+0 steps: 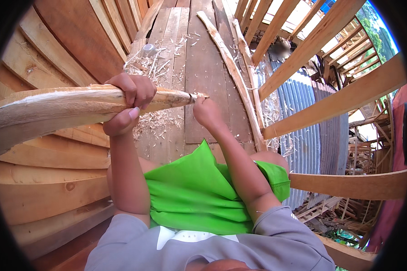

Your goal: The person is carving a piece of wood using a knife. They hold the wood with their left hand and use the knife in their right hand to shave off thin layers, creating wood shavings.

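A long, pale, peeled wooden pole (59, 105) comes in from the left edge and runs across in front of me, tapering toward its right end. My left hand (133, 95) is wrapped round it, thumb on the near side. Close by the pole's narrow tip, my right hand (205, 113) is closed in a fist. A dark band shows on the wood beside that fist, and a small brownish bit sticks out above it. What the right fingers hold is hidden. Curled wood shavings (160, 125) lie on the floor below the pole.
Two more peeled poles, a longer one (230, 67) and a thinner one (245, 49), lie along the plank floor (203, 122) at right. A small clear container (148, 50) stands among shavings. Overlapping boards (54, 192) wall the left; wooden railing bars (334, 101) and corrugated metal (298, 131) are at right.
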Demonstrator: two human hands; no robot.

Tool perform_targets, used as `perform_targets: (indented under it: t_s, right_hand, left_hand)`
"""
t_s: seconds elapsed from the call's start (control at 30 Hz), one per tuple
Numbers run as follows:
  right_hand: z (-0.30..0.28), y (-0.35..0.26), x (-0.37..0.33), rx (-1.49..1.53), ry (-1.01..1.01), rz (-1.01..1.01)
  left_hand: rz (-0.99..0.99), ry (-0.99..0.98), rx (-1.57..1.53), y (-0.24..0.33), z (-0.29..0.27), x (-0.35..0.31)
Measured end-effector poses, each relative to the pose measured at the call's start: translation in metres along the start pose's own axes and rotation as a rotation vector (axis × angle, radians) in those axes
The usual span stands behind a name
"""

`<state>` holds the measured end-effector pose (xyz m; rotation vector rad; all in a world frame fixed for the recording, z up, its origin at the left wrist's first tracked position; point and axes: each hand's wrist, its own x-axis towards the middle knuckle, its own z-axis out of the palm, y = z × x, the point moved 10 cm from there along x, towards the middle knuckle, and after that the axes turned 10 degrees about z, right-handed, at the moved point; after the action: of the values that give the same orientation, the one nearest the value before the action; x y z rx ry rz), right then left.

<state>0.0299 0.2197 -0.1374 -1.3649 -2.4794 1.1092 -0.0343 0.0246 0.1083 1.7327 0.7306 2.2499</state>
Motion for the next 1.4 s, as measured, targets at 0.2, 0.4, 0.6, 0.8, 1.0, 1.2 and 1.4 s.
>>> perform_targets:
  t_s: [0.2, 0.4, 0.6, 0.8, 1.0, 1.2, 1.4]
  right_hand:
    - [0.006, 0.053, 0.034, 0.034, -0.046, 0.119]
    - [0.012, 0.030, 0.010, -0.035, -0.105, 0.119]
    - [-0.003, 0.062, 0.023, 0.059, -0.054, 0.159]
    - [-0.020, 0.051, 0.022, -0.239, 0.119, 0.157]
    - [-0.059, 0.036, 0.020, -0.320, 0.412, 0.197]
    - [0.015, 0.097, 0.052, 0.438, -0.083, 0.415]
    - [0.018, 0.082, 0.057, 0.387, -0.056, 0.189]
  left_hand:
    - [-0.008, 0.034, 0.004, -0.002, 0.008, 0.002]
    - [0.004, 0.016, 0.013, 0.000, -0.001, 0.000]
    - [0.002, 0.054, 0.021, -0.003, 0.005, -0.003]
    - [-0.004, 0.019, 0.021, 0.001, 0.002, 0.000]
    - [-0.001, 0.032, 0.007, 0.002, 0.002, 0.001]
    - [0.009, 0.068, -0.018, 0.001, 0.000, 0.000]
    - [-0.005, 0.063, -0.014, -0.001, 0.001, 0.001]
